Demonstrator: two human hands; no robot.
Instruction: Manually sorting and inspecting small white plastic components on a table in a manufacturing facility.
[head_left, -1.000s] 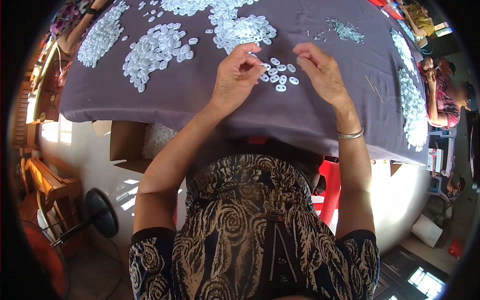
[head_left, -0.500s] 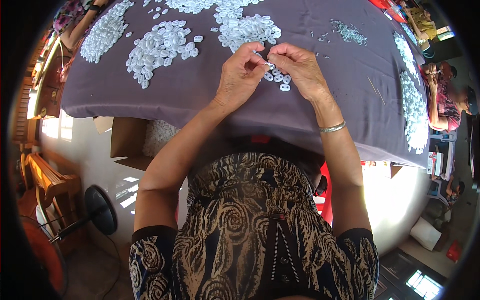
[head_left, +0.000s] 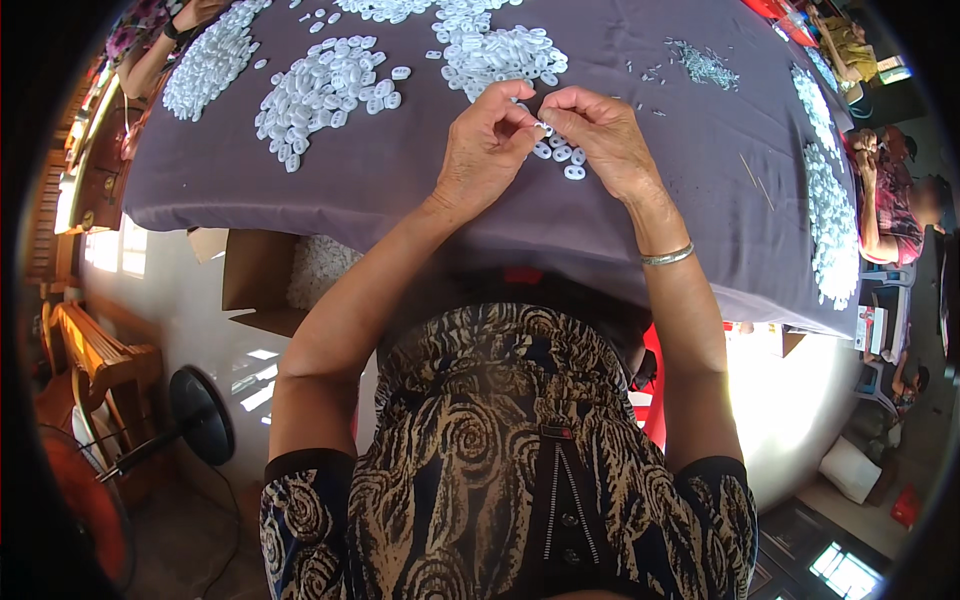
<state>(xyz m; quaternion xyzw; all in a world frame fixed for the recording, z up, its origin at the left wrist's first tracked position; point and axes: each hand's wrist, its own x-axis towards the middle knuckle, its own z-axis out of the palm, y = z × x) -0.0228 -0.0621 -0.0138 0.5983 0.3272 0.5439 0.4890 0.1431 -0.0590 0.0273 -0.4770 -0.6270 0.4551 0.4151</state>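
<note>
Both hands meet above the near part of the table, fingertips almost touching. My left hand (head_left: 482,145) pinches with thumb and index finger at one side of a small white oval plastic piece (head_left: 546,128). From the other side my right hand (head_left: 603,140) grips the same piece between thumb and forefinger; the fingertips hide most of it. A few loose white oval pieces with two holes (head_left: 574,172) lie on the cloth just under my hands. Beyond them spreads a heap of the same white pieces (head_left: 505,60).
Another white heap (head_left: 318,95) lies to the left, a larger one (head_left: 212,75) at the far left. Small metal screws or pins (head_left: 705,65) are scattered at the back right. More white pieces (head_left: 830,225) line the right edge. Co-workers sit left and right. An open carton (head_left: 262,280) stands below.
My hands stay nearly in place, pinching at the same spot. The view has shifted slightly, and the co-worker's arm at the far left has moved a little.
</note>
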